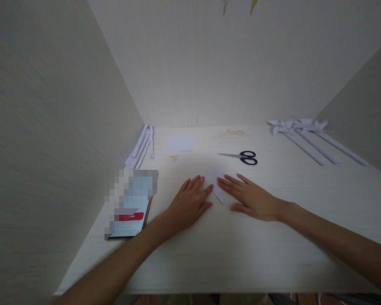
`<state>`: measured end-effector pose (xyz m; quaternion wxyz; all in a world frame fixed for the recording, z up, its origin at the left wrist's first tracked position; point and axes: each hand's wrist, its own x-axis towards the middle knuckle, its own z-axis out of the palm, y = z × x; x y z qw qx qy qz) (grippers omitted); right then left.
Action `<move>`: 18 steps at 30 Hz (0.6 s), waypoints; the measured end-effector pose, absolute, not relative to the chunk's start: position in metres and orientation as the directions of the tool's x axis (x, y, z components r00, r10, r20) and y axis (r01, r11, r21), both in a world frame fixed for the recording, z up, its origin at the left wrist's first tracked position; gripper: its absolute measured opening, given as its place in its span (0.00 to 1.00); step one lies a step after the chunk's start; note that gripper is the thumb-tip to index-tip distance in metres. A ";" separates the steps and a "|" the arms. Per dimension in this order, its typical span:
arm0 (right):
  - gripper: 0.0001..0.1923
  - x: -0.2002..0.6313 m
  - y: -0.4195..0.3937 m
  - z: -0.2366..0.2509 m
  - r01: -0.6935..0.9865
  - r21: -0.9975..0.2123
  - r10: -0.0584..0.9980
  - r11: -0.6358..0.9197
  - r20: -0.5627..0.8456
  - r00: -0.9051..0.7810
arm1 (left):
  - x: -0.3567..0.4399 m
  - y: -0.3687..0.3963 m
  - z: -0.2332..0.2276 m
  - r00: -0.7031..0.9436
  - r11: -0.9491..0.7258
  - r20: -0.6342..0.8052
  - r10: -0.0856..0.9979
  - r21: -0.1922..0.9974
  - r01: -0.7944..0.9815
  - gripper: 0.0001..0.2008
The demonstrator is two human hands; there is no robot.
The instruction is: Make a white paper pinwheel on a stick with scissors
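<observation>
A small folded piece of white paper (217, 191) lies on the table between my two hands, one pointed corner toward me. My left hand (190, 199) rests on its left side, fingers spread and fingertips touching it. From the right, my right hand (249, 197) lies flat with its fingers stretched out, the fingertips at the paper's right edge. Part of the paper is hidden under the fingers. Just beyond my right hand lies a pair of scissors (241, 156) with black handles, blades pointing left.
Left of my left arm lies a phone (130, 207), partly blurred. White paper rolls (141, 146) lie by the left wall. Behind my hands are a paper sheet (180, 143) and several small sticks (172, 157). Paper pinwheels (296, 126) on sticks lie at the back right.
</observation>
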<state>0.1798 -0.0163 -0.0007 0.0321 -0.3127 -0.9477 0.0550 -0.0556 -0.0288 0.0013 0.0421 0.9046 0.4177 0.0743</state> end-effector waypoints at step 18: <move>0.29 0.184 -0.027 0.002 0.547 -0.238 0.567 0.802 0.016 -0.824 | -0.055 -0.028 0.001 0.652 -0.656 0.075 0.755 0.113 0.747 0.22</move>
